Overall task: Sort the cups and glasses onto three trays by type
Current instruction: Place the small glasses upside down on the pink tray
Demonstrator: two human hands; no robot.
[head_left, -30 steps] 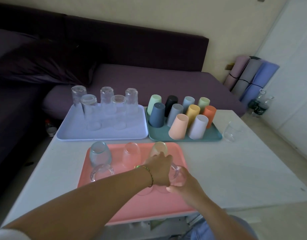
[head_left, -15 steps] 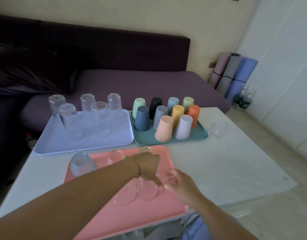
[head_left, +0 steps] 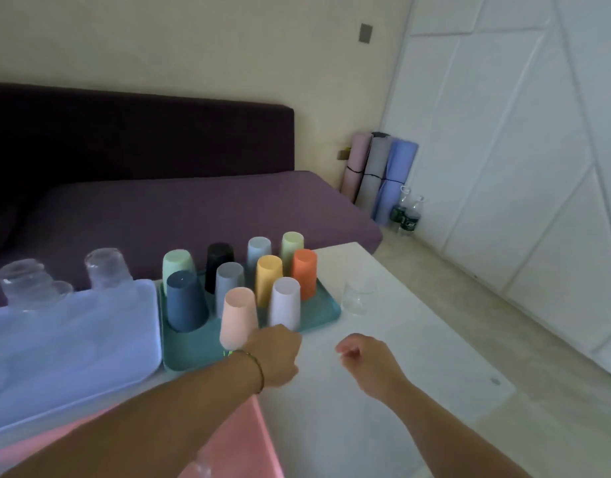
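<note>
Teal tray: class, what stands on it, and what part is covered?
Ten upturned plastic cups stand on the teal tray, the peach cup nearest. The left hand covers that cup's lower edge and the tray floor beside it.

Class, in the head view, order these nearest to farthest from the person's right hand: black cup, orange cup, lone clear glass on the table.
From the right hand:
1. Clear glass, on the table just beyond it.
2. Orange cup, teal tray's right edge.
3. Black cup, tray's back row.
</note>
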